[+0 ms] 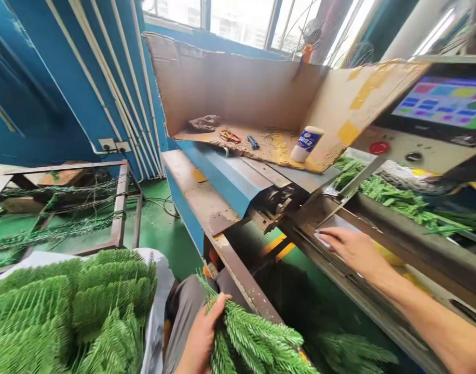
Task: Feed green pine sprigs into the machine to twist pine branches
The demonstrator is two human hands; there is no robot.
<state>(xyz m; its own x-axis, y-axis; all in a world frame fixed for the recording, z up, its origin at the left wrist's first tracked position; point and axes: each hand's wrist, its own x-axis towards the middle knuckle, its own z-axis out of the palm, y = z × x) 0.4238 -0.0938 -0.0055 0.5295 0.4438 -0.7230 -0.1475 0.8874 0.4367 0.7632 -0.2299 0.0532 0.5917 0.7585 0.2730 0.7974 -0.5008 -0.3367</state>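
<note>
Over the lap (189,301), the left hand (206,330) is gripping sprigs (257,332) near one end, probably so the rest is fanning out freely. By the rail (339,284), the right hand's (352,252) fingers (331,232) are pinching a pale bit (322,240), maybe steadying it; can't tell what it is.

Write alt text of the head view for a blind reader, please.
The left hand grips green sprigs; the right hand is over a metal frame. Behind is a cardboard box with a bottle; a pile of similar sprigs lies lower left.
</note>
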